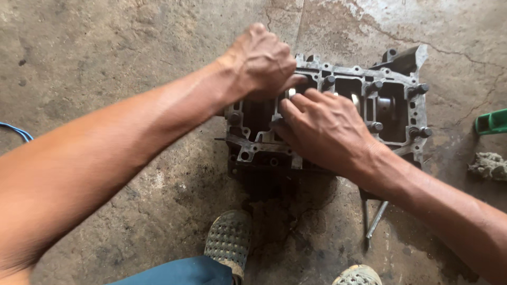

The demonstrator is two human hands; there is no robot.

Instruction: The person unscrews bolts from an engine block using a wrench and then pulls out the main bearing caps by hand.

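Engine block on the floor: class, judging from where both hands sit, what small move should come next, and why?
Probably seat the part under the fingers. The left hand is curled over the engine block near its middle, and the right hand presses flat beside it; what they hold is hidden, so a gentle press or wiggle seems safest.

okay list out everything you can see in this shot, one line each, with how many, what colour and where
engine block: one, grey metal with dark oily openings, on the floor at upper centre
bolts: several, dark, standing along the block's right edge
metal rods: about two, grey, on the floor below the block, partly under the right forearm
green plastic object: one, at the right edge, cut off by the frame
rag or clump: one, grey, on the floor at the right edge
blue cord: one, at the left edge
concrete floor: grey, cracked, oil-stained by the block
shoes: two, grey perforated, bottom centre
blue trouser leg: one, bottom edge
left hand: closed, on the block's far rail
right hand: fingers spread over the block's middle
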